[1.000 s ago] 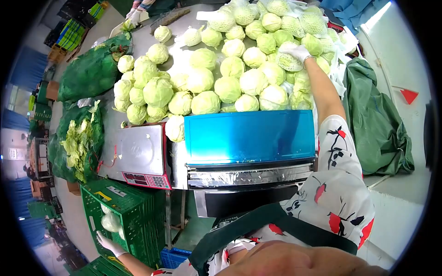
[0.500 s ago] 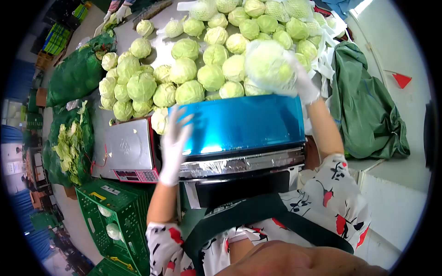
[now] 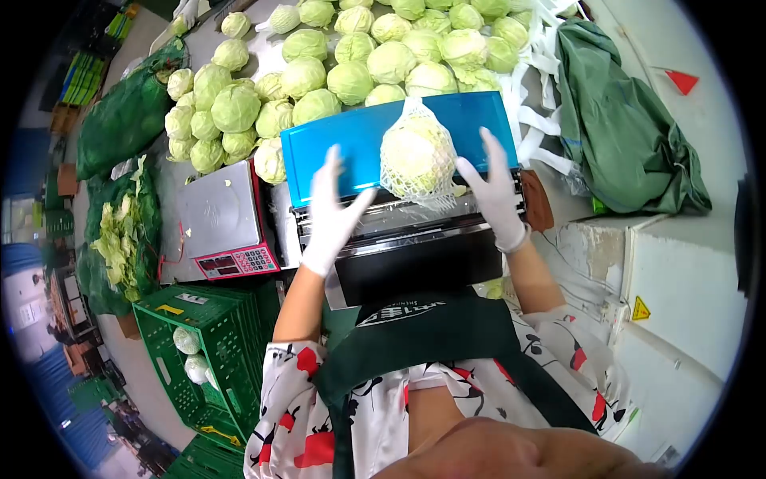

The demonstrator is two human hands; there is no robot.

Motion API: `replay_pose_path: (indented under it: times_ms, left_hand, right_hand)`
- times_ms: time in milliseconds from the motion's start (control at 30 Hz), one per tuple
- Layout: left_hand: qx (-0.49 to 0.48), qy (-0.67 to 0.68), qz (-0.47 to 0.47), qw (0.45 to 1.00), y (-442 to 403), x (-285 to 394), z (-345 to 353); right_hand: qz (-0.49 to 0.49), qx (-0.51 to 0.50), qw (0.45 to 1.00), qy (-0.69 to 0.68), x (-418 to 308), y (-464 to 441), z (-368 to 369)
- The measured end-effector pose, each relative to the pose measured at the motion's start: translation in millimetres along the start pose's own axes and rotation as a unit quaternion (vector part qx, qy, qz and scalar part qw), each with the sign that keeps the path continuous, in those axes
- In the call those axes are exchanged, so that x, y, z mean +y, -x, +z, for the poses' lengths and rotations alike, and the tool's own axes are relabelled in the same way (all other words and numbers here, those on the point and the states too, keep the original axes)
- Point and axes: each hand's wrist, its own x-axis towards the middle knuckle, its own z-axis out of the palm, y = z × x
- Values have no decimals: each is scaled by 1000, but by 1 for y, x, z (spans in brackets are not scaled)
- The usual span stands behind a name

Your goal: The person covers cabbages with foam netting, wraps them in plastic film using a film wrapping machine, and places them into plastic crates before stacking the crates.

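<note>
A cabbage in a white foam net (image 3: 418,158) rests on the blue-topped machine (image 3: 339,164) in front of me. To its left my left hand (image 3: 331,215), in a white glove, is held with the fingers spread and nothing in it. On the other side hovers my right hand (image 3: 496,191), gloved too, its fingers apart. The right thumb is very near the net; whether it touches I cannot tell. Behind the machine lies a pile of bare cabbages (image 3: 351,82).
Left of the machine stands a scale (image 3: 219,215) with a keypad. Below it are green crates (image 3: 199,319), one with wrapped cabbages inside. A green mesh sack (image 3: 120,124) lies far left. White foam nets (image 3: 536,120) and a green cloth (image 3: 618,128) are at right.
The netted cabbage has gone from my right hand above the pile to the blue top. My right hand has let go of it and come down. The view has shifted.
</note>
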Motion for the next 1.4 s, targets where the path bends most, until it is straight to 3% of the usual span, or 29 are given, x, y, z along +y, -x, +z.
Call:
replay_pose_path:
  times_ms: [67,133,200,267,333,367,400,467,500,533,567,633,700,733,767,800,867,900,933,1000,1067,1100,1200,1233,1267,1333,1400]
  left_hand:
    - [71,-288,21,955,38,-24,-24]
    - [44,-423,-33,905,77,-45,-24]
    - [31,-439,11,898,93,-55,-12]
    - [77,-272,28,959,88,-67,7]
    - [27,-181,-128,975,80,-61,7]
    - [48,-84,-107,989,79,-61,4]
    - [11,99,-170,980,80,-62,-1]
    - [-101,76,-70,990,84,-52,-31]
    - [-182,51,-55,980,82,-28,-57]
    - [-227,155,-72,959,84,-9,-76]
    - [-290,146,-44,945,78,12,-101]
    - [-318,289,-17,903,62,33,-121]
    - [-214,354,-1,910,31,52,-102]
    - [-94,334,13,938,10,71,-77]
    - [-124,171,86,974,-20,56,-62]
    - [-149,2,155,977,-48,34,-43]
    - [-173,-133,210,953,-80,3,12]
    - [-215,-82,176,957,-87,-3,30]
    - [-256,-29,142,956,-93,-9,41]
    - [-239,90,75,964,-98,-19,47]
    - [-232,172,-6,957,-99,-26,48]
    - [-227,224,-1,948,-95,-29,46]
    - [-233,325,-87,913,-61,-15,31]
    - [-245,308,-87,915,-44,-7,24]
    - [-273,338,-135,891,-25,4,17]
    - [-311,371,-211,849,21,15,6]
    - [-395,394,-364,746,64,32,-7]
  right_hand:
    - [-52,82,958,270,12,31,-27]
    - [2,89,916,390,43,67,-28]
    - [-9,81,871,484,52,83,-12]
    - [-19,53,883,465,49,78,-2]
    - [11,35,947,320,70,71,12]
    - [-12,54,970,237,76,67,9]
    - [22,1,992,122,62,59,-9]
    - [177,-87,967,-161,21,64,-49]
    - [192,-137,959,-160,10,69,-71]
    - [220,-187,952,-103,-21,67,-96]
    - [177,-255,943,-118,-36,64,-122]
    - [-102,-324,919,-202,-42,43,-159]
    - [-59,-244,959,-132,-64,9,-154]
    - [-11,-198,977,-84,-82,-10,-146]
    - [-26,-194,976,-99,-77,-32,-119]
    - [-80,-249,965,-25,-70,-56,-97]
    - [-225,-314,907,165,5,-94,-49]
    - [-287,-331,880,183,28,-102,-24]
    - [-236,-348,887,189,42,-102,0]
    - [-93,-399,912,-25,32,-108,13]
    - [-91,-362,928,-2,33,-105,16]
    - [-91,-342,935,10,32,-103,18]
    - [109,-358,903,-212,20,-57,20]
    - [114,-355,906,-199,15,-36,15]
    - [114,-353,918,-143,8,-16,6]
    - [239,-411,861,-181,-29,25,-22]
    - [307,-419,835,-182,-37,75,-36]
